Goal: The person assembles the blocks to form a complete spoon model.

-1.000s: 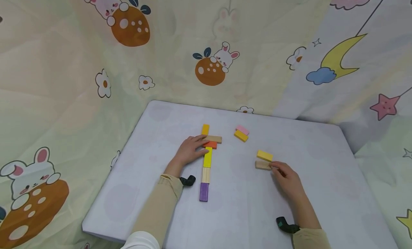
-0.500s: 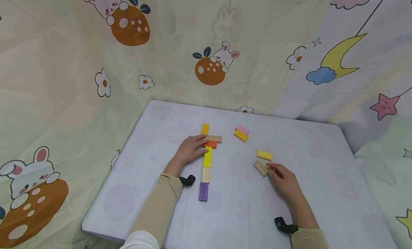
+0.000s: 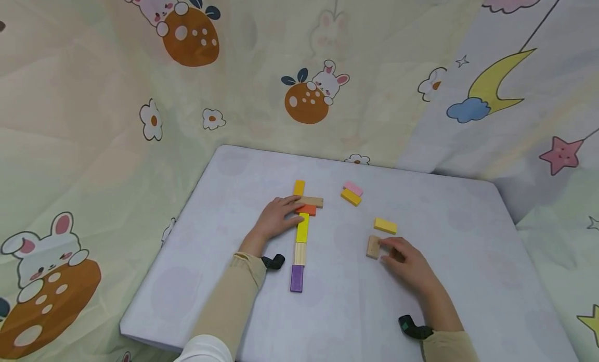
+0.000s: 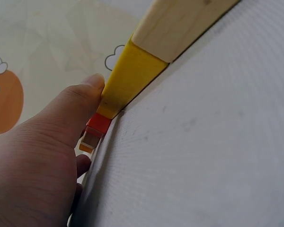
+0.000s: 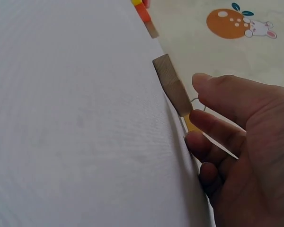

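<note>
Head view: a person sits at a pale table [image 3: 224, 258] with small coloured blocks laid on it
Right hand [image 3: 404, 260]: fingertips curled against the plain wooden block [image 3: 373, 246], pinching its near end; the thumb stands off it in the right wrist view
Wooden block: lies flat on the table, just left of the right fingertips, long axis running roughly away from the person; the yellow block [image 3: 385, 225] sits near it, further back, not touching
Nearer hand: the right one by far; the left is well apart from this block
Left hand [image 3: 277, 219]: fingers laid out fairly straight, resting against the row of blocks [image 3: 299, 242], thumb touching its yellow piece in the left wrist view
Row: purple, wood, yellow, orange and yellow blocks end to end, with a wooden crosspiece [image 3: 311, 201] near the far end
Further back: a pink and yellow pair [image 3: 351, 193], lying side by side
Room: cloth printed with rabbits, moon and stars hangs behind the table
</note>
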Available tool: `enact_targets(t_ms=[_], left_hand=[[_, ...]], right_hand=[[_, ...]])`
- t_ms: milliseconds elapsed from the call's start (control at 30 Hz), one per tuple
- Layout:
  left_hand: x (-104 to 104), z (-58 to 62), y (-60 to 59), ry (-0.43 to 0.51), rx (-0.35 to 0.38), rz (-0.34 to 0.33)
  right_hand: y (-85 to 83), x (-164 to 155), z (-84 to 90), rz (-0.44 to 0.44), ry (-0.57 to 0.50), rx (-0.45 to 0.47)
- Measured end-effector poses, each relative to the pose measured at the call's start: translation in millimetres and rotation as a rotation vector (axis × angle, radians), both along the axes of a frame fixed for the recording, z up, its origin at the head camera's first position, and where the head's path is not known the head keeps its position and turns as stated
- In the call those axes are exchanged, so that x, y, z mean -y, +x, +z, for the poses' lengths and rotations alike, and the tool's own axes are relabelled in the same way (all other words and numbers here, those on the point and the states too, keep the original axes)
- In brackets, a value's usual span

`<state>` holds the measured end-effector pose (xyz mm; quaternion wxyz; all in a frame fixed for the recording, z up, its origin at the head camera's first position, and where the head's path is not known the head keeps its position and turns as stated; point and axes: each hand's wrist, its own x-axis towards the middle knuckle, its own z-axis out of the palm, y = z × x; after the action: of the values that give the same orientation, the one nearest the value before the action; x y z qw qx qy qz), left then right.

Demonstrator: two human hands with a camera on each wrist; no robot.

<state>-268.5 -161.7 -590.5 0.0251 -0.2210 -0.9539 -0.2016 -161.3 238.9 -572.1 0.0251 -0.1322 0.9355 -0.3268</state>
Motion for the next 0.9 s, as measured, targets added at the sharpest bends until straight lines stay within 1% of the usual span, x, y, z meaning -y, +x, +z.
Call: enact_targets(t_ms=[167, 433, 667, 900], left_hand=[[-0.1, -0.3, -1.1, -0.007, -0.003, 0.003], [0.4, 0.4, -1.5, -0.016, 0.0, 0.007], [0.4, 3.2, 0.0, -0.006, -0.007, 0.002], [-0.4, 4.7, 1.4, 0.006, 0.002, -0.005]], right_hand=[[-5.3, 1.0, -2.6, 0.015, 0.043, 0.041], [-6.8, 6.5, -2.8, 0.048, 0.068, -0.011], [-6.8, 8.3, -5.2, 0.02, 0.081, -0.018], [-7.5, 6.1, -3.3, 0.024, 0.085, -0.004]])
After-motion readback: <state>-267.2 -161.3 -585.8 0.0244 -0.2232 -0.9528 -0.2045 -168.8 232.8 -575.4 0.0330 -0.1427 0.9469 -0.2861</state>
